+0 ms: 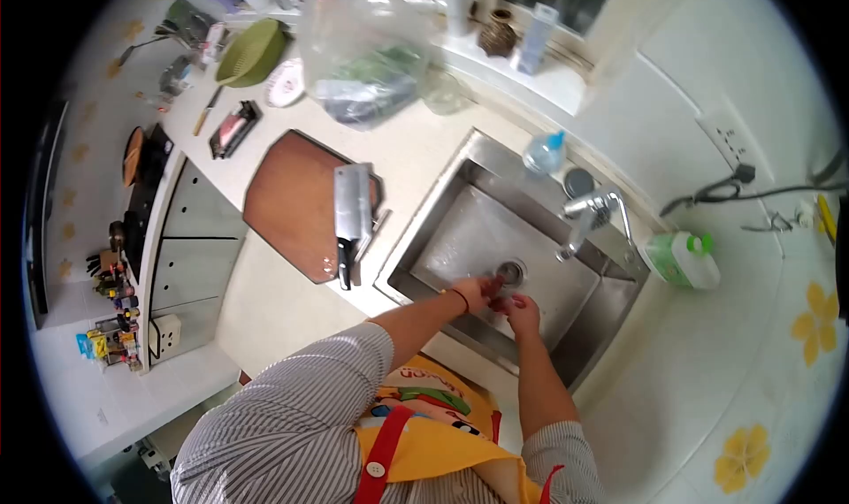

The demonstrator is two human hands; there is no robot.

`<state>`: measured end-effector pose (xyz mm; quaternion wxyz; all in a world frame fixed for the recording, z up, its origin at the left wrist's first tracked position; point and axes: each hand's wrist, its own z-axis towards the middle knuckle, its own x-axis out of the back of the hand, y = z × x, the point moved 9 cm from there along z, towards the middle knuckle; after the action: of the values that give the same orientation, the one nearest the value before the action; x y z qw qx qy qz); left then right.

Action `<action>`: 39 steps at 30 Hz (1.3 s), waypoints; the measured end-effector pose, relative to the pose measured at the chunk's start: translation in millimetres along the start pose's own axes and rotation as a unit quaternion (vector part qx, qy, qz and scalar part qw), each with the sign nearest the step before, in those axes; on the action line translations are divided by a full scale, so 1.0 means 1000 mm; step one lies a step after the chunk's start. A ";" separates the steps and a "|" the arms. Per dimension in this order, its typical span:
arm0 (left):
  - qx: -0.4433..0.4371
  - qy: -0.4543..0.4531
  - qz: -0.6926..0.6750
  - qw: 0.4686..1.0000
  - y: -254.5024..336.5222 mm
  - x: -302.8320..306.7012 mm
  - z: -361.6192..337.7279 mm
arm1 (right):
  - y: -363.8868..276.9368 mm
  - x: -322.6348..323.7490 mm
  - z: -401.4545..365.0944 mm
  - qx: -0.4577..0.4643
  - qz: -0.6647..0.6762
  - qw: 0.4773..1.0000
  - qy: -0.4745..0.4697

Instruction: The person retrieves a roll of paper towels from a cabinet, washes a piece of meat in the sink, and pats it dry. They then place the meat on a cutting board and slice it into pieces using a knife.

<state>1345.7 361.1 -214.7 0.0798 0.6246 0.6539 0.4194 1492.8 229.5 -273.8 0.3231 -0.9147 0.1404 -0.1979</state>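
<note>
Both hands are low inside the metal sink (pixel 566 299), close together beside the drain (pixel 511 272). My left hand (pixel 478 294), with a dark band at its wrist, has its fingers bent toward the drain. My right hand (pixel 520 311) is just to the right, its fingers curled toward the left one. Whether anything small lies between the fingers is too blurred to tell. Above the sink's far right side is the faucet (pixel 591 210). Left of the sink, a cleaver (pixel 353 205) lies on a brown cutting board (pixel 287 205).
A clear bottle with a blue top (pixel 544 153) stands behind the sink, and a green-capped bottle (pixel 681 260) to its right. Farther back are a plastic bag of greens (pixel 363 71), a green basket (pixel 252 53), a packaged tray (pixel 234 130) and a knife (pixel 208 110).
</note>
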 end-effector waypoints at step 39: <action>-0.092 0.627 0.162 0.757 -0.280 1.281 -0.119 | -0.340 -0.271 -0.307 0.111 -0.346 0.815 0.452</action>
<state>795.7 1477.1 217.4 -0.3598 0.3086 0.4046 0.7821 1158.6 424.9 91.0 0.2334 -0.6686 -0.0779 -0.7017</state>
